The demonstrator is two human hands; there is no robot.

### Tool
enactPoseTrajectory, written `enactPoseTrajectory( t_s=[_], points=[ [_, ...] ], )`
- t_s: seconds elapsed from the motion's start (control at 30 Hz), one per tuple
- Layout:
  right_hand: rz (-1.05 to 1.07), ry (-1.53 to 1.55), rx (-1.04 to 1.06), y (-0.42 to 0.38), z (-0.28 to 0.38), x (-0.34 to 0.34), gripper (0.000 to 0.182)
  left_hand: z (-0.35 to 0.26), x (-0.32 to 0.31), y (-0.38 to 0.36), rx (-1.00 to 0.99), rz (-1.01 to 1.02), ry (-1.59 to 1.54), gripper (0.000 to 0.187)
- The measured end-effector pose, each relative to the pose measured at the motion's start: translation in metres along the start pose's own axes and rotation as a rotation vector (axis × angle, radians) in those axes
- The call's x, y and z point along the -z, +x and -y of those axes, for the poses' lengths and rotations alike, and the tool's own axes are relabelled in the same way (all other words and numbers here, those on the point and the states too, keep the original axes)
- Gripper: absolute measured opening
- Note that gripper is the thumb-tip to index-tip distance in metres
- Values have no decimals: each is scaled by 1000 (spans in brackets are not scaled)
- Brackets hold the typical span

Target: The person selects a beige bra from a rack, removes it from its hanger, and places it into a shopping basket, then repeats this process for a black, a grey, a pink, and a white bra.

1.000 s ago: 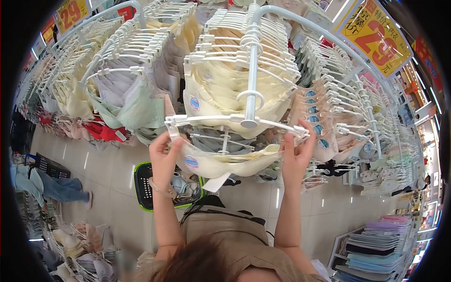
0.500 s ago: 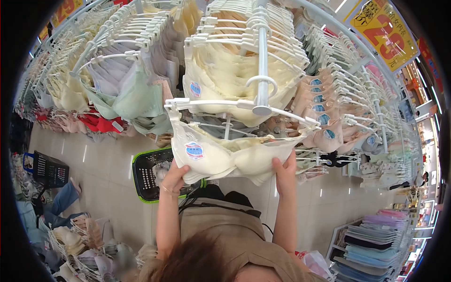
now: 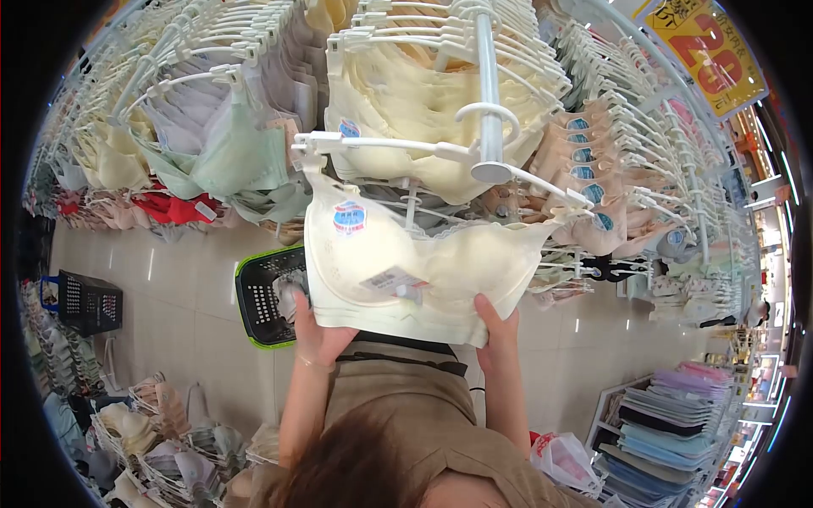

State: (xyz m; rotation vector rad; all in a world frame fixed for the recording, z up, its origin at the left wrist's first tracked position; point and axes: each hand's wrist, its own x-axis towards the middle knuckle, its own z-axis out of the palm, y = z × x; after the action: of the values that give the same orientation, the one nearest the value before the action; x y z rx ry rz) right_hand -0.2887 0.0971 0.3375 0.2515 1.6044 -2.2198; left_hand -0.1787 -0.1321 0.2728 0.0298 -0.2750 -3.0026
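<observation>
A pale cream bra (image 3: 474,262) hangs by its straps from a white hanger (image 3: 381,144) at the front end of a display rail (image 3: 489,93). It has a round blue-and-red sticker on one cup and a white printed tag in the middle. My left hand (image 3: 320,337) is at its lower left corner, thumb up beside the edge, fingers partly hidden behind the fabric. My right hand (image 3: 498,328) grips the lower right edge, thumb in front. The wide lower band is stretched between both hands. Behind it, several similar cream bras (image 3: 440,110) crowd the same rail.
Light green bras (image 3: 224,152) hang to the left, beige ones (image 3: 584,169) to the right. A black basket with a green rim (image 3: 254,317) stands on the floor; another dark basket (image 3: 85,303) is farther left. Folded garments (image 3: 660,432) fill a shelf at lower right.
The bra has been lifted and spread toward me, so its lower band and printed tag now show. Both hands have moved slightly lower, and the left thumb has come off the front fabric.
</observation>
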Motion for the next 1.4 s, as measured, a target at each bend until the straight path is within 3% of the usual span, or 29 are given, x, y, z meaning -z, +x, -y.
enactPoseTrajectory(
  t_s=[0.03,0.17,0.23,0.27,0.33,0.53,1.4],
  points=[
    [-11,24,-4,-2,2,-3,59,3,-15,-1,-23,-137,49,94],
    [-51,92,-25,-9,8,-12,61,19,-22,-13,-60,-56,156,92],
    [-56,68,-13,-10,10,-15,61,22,-19,-20,3,-22,499,84],
    [-59,44,2,-10,11,-16,61,23,-16,-24,4,-25,497,84],
    [-55,30,16,-9,10,-14,61,25,-13,-26,94,-305,666,71],
    [-62,-29,38,-12,17,-15,60,26,-45,-10,-19,-383,538,56],
    [-44,-59,46,-8,26,-14,60,34,-36,-6,-98,-438,856,48]
  ],
)
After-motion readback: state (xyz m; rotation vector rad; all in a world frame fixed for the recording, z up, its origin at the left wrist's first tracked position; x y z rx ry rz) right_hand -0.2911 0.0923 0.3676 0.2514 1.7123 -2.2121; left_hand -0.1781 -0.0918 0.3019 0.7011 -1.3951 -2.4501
